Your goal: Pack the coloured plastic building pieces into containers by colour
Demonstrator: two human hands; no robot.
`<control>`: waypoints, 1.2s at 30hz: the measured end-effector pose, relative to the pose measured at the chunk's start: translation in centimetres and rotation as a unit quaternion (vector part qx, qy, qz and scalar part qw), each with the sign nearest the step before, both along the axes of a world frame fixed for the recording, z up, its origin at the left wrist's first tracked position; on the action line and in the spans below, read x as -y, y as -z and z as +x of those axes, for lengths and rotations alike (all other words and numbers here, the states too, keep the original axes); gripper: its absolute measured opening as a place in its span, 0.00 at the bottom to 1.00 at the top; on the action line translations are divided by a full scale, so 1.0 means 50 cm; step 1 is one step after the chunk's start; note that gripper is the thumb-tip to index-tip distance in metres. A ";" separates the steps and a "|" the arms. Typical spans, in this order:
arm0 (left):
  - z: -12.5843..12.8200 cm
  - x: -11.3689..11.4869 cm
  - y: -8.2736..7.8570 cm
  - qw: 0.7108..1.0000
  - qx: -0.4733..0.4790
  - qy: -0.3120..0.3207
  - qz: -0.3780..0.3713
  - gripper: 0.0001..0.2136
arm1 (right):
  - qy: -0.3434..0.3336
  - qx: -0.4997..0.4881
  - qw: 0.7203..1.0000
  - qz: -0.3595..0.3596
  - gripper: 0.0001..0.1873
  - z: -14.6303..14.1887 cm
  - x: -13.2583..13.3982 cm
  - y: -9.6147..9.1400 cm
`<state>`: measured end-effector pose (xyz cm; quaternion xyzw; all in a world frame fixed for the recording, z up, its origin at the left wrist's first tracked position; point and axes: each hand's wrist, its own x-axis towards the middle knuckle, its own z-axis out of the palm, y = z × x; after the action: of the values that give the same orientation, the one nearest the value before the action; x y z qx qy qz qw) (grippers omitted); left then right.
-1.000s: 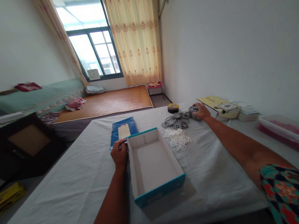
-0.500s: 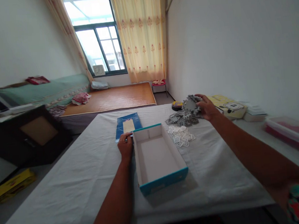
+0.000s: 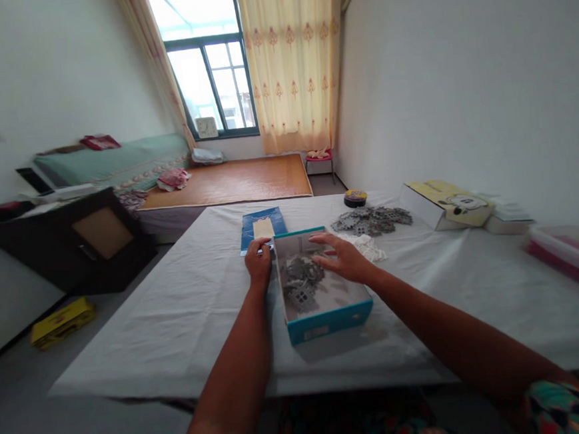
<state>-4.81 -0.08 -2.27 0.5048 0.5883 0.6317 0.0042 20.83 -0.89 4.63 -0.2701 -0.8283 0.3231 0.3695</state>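
Observation:
A blue box with a pale inside (image 3: 330, 322) stands on the white cloth in front of me. My left hand (image 3: 258, 265) is closed at the box's far left corner, gripping its edge. Grey plastic building pieces (image 3: 301, 284) lie in a heap in the left half of the box. Over the box, my right hand (image 3: 343, 257) has its fingers apart and holds nothing. More grey pieces (image 3: 373, 220) form a pile on the table beyond it. White lattice pieces (image 3: 371, 246) lie right of the box, partly hidden by my right hand.
A blue flat packet (image 3: 263, 226) lies behind my left hand. A round black-and-yellow tin (image 3: 355, 198) stands past the grey pile. On the right are a yellow cartoon box (image 3: 451, 203) and a clear tub with pink contents (image 3: 571, 258). The table's front edge runs close to me.
My right hand has come from the grey pile to above the box and let go of grey pieces there. The box now holds them. My left hand stays at the box's corner.

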 end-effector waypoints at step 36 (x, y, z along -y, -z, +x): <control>0.027 0.015 -0.016 0.988 -0.009 0.152 -0.015 0.13 | 0.129 0.526 0.840 0.027 0.53 0.174 -0.521 0.072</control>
<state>-3.46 -0.84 -1.49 0.5938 0.5144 0.6102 0.1024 29.53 25.15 1.03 -0.4938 -0.8642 0.0593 -0.0759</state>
